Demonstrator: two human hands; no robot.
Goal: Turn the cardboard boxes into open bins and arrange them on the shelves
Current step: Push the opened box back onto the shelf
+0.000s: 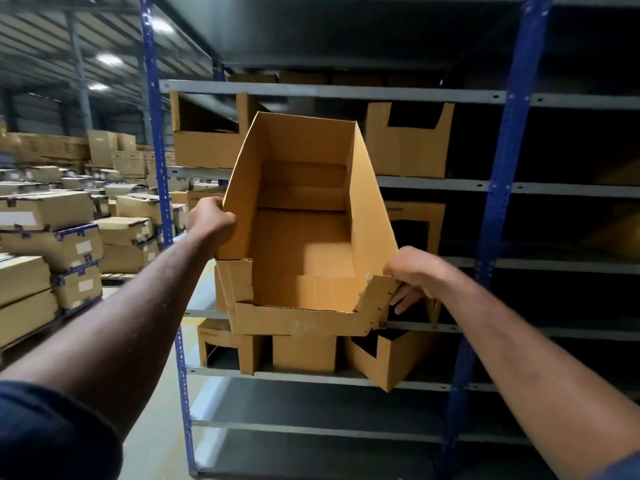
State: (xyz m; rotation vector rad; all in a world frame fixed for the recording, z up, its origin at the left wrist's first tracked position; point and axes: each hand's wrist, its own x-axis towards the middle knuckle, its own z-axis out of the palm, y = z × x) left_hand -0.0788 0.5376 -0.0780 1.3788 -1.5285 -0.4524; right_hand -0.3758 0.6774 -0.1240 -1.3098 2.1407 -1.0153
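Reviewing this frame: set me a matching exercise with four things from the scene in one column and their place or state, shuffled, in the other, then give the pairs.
Things:
1. open bin
2. left hand
3. right hand
4. sealed boxes

Places or states:
A. stacked on the floor left of the rack
B. gripping the bin's left wall
C. held up in front of the shelves, empty
D. gripping the bin's front right corner

Pairs: 1-C, 2-B, 3-D, 4-A
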